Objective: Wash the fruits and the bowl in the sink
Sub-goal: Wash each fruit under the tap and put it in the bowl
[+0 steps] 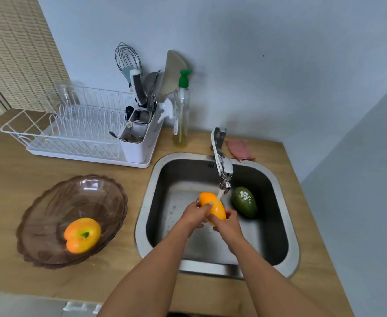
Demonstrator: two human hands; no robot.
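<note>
An orange mango (213, 208) is held over the steel sink (277, 186) under water running from the tap (222, 163). My left hand (193, 215) grips its left side and my right hand (225, 221) grips its lower right end. A green avocado (244, 201) with white foam on it lies in the sink to the right of the tap stream. On the counter to the left stands a brown see-through bowl (50, 209) with an orange-yellow bell pepper (82, 235) inside.
A white dish rack (78, 131) with a utensil holder stands at the back left of the wooden counter (9, 170). A soap bottle with a green pump (181, 110) stands behind the sink. A pink cloth (240, 149) lies right of the tap base.
</note>
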